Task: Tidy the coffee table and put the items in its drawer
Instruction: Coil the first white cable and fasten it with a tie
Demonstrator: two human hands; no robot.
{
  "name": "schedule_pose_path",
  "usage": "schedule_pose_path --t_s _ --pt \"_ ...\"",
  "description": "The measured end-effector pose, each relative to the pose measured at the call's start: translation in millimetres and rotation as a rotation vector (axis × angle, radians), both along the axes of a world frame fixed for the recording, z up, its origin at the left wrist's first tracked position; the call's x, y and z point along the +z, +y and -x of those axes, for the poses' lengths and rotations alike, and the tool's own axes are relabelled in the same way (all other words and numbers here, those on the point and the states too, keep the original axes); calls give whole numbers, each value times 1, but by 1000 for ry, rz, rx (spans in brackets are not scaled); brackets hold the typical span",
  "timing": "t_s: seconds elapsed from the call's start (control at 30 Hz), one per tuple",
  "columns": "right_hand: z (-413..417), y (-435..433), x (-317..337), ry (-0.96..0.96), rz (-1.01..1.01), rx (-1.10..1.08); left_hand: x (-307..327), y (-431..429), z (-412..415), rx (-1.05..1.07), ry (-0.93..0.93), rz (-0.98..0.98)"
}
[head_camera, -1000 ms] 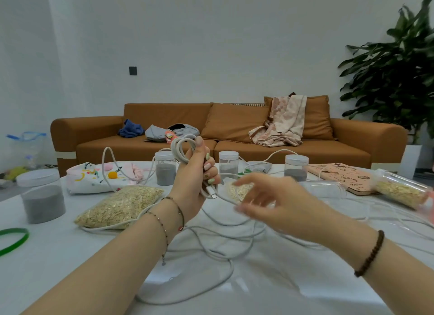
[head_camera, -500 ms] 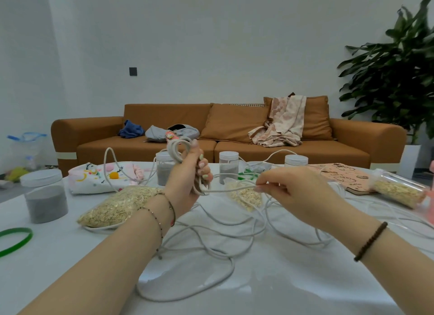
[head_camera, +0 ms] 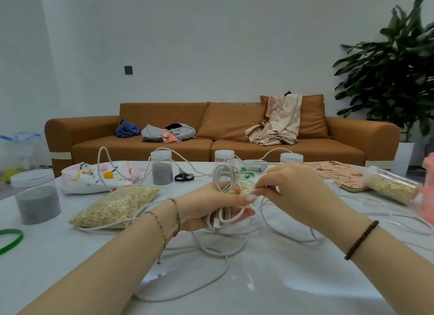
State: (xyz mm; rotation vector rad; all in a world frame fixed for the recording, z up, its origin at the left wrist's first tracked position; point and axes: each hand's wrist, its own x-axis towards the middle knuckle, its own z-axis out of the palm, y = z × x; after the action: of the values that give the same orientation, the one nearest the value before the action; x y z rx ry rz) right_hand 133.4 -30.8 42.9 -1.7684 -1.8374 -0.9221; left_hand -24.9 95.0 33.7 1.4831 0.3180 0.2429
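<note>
Head view, the only one: the step in hand is bundling the white cable (head_camera: 226,177) into a coil, judged as prep before it goes in the drawer; the drawer is not in view

The left hand (head_camera: 209,206) grips the coil upright at centre, fingers curled round the bunched loops, loop tops sticking up above the fist and the plug end (head_camera: 216,225) hanging below the palm

The right hand (head_camera: 296,192) sits just beside it, thumb and forefinger pinching one strand close to the left fingertips, other fingers loosely bent

The rest of the cable is uncoiled, a slack tangle (head_camera: 211,252) on the tabletop (head_camera: 281,281) under and in front of both hands, with runs going off right and back among the jars

Next move probably calls for pulling more slack in and laying another loop over the left hand, while watching for snags on the oat bag (head_camera: 117,204) and the small jar (head_camera: 162,169), which the cable passes near

Scissors (head_camera: 184,177), notebook (head_camera: 340,174), big grey jar (head_camera: 37,201) and green ring (head_camera: 11,239) are untouched, so the task looks early
</note>
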Motion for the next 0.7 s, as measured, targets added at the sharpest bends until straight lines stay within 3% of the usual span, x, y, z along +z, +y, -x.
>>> schedule_pose_path --t_s 0.2,0.4,0.6,0.7 --pt "8 -1 -3 70 16 -69 -3 -1 -2 -26 20 107" --pt "11 -1 -6 34 -13 -77 -5 3 -5 -64 23 23" --pt "7 3 -9 -44 -112 -109 -10 -1 -8 42 138 -297" --pt "-1 3 -6 16 -182 -96 -4 5 -6 173 77 -356"
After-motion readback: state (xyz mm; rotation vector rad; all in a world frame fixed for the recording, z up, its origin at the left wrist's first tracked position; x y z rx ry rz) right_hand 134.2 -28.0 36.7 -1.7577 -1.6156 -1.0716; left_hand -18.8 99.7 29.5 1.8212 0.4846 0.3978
